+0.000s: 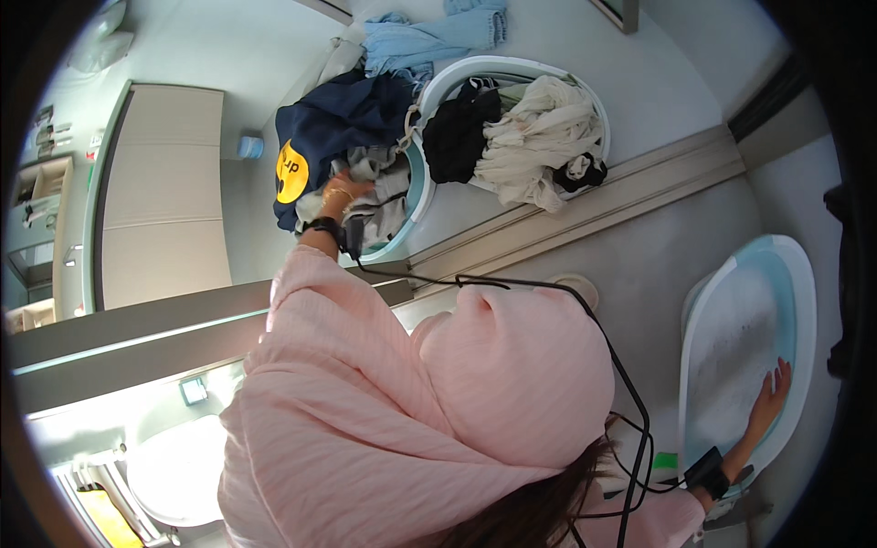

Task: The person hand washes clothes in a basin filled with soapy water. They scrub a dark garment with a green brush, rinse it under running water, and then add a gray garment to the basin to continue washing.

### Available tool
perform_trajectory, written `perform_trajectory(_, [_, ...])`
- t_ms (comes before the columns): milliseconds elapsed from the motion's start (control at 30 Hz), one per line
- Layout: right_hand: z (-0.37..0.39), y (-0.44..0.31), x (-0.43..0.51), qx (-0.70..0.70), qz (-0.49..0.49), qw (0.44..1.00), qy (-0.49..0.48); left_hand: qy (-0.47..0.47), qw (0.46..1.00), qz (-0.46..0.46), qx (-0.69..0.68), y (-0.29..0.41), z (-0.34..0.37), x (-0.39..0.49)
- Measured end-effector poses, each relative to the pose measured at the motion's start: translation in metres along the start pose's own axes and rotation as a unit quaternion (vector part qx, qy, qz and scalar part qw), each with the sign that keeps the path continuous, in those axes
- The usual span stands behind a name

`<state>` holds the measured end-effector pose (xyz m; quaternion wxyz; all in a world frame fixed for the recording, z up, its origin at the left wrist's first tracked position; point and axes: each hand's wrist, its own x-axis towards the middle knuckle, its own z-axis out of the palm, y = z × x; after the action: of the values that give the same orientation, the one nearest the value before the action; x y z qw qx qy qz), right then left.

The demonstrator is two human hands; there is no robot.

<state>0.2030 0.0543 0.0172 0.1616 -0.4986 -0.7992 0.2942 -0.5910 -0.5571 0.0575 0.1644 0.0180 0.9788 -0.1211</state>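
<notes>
My left hand (344,186), with a bracelet and a black strap at the wrist, reaches into a white and light-blue laundry tub (418,202). Its fingers touch grey clothes (387,216); whether they grip the fabric is hard to see. A navy garment (342,109) with a yellow round print hangs over that tub's side. Far to the right, my right hand (773,394) is spread, holding nothing, over a second white and blue tub (798,322). Inside this tub is cloudy, foamy water (733,349); whether the fingers touch it is unclear.
A white basket (527,64) holds a black garment (462,133) and cream cloth (538,130). Light-blue jeans (431,44) lie behind. A raised door track (582,198) crosses the floor. Black cables (627,373) run between my wrists. A washbasin (177,469) stands lower left.
</notes>
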Motion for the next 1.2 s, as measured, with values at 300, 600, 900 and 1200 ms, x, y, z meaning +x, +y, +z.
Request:
perform_trajectory(300, [-0.029,0.019,-0.012,-0.011,0.035,0.999,0.008,0.033,0.892,0.105,-0.438,-0.023,-0.112,0.057])
perform_trajectory(600, [-0.059,0.041,-0.024,-0.007,0.001,1.0,0.026,0.221,0.974,-0.042,0.008,-0.063,-0.291,0.047])
perform_trajectory(900, [-0.085,0.064,-0.015,0.012,-0.081,0.996,-0.023,0.373,0.88,-0.109,-0.273,-0.057,-0.502,0.019])
perform_trajectory(1200, [-0.087,0.031,-0.045,-0.002,0.017,0.998,-0.056,0.59,0.488,0.109,-0.635,0.016,-0.536,-0.056])
